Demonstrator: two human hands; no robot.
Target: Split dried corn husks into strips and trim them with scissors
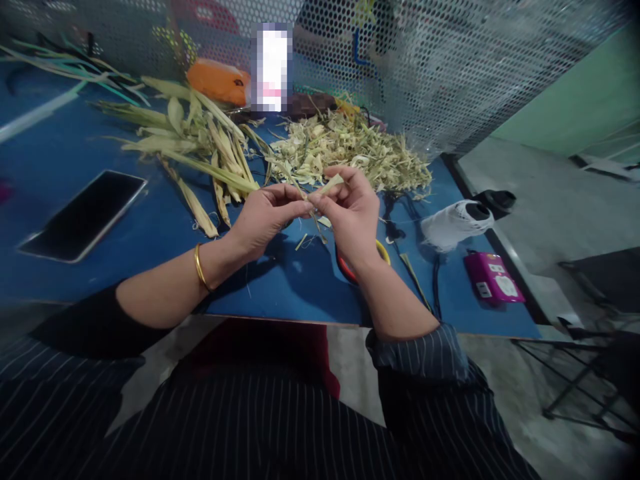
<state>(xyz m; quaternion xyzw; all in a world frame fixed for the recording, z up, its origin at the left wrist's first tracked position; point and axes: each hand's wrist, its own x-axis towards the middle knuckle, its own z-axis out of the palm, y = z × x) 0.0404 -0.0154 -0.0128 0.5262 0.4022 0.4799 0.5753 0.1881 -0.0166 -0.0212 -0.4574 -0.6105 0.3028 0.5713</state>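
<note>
A pale strip of dried corn husk [331, 185] is pinched between my two hands over the blue table. My left hand [267, 217] has its thumb and fingers closed on one end, while my right hand [353, 210] grips it close by, with a piece jutting up past the fingers. Left of them lies a bunch of long dried husks [200, 137]. Beyond my fingers is a heap of shredded husk pieces [350, 143]. Scissors with a red and yellow handle [383, 251] lie partly hidden under my right wrist.
A phone [85, 217] lies at the left of the blue table [300, 293]. To the right are a white thread spool [457, 223] and a purple packet [494, 277]. An orange bag [217, 80] sits by the perforated metal screen [425, 73] at the back.
</note>
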